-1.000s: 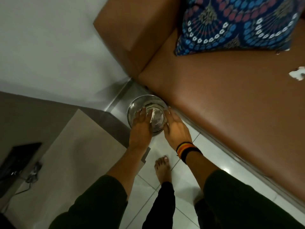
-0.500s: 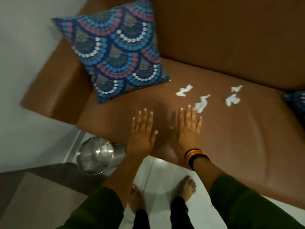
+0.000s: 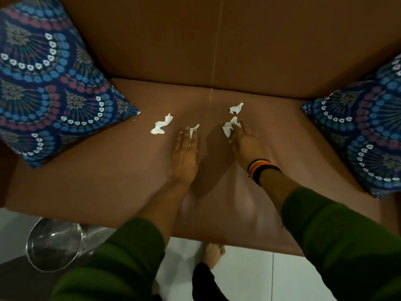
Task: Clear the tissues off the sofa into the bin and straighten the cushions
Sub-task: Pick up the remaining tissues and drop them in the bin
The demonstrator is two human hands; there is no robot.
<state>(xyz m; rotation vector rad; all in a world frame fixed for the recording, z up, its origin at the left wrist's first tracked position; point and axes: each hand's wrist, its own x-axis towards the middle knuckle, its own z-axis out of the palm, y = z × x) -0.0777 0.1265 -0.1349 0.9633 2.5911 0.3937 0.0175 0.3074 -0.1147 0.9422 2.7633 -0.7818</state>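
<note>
On the brown leather sofa seat [image 3: 108, 181], left hand [image 3: 184, 155] lies flat on a white tissue strip [image 3: 193, 129], right hand [image 3: 247, 146] pinches a crumpled white tissue [image 3: 229, 128].

Head camera looks steeply down onto sofa [image 3: 108, 181].

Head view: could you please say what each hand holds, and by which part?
Left hand: a thin tissue strip runs between two straight fingers. Right hand: fingertips touch a crumpled tissue at its right edge. Blur hides whether either grip is closed.
</note>
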